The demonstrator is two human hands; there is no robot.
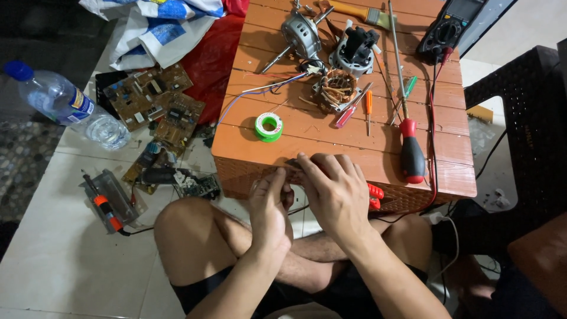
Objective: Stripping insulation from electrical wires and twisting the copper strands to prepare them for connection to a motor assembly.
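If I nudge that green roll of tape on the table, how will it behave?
The green tape roll lies flat, so it should slide rather than roll. It looks small and hollow, so probably light. Stood on edge it could roll off the table.

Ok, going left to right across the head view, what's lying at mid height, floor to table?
Water bottle → circuit boards → green tape roll → wound copper stator → small orange screwdriver → big red-and-black screwdriver.

We count one green tape roll, three screwdrivers, one multimeter, one paintbrush, one water bottle and two large circuit boards.
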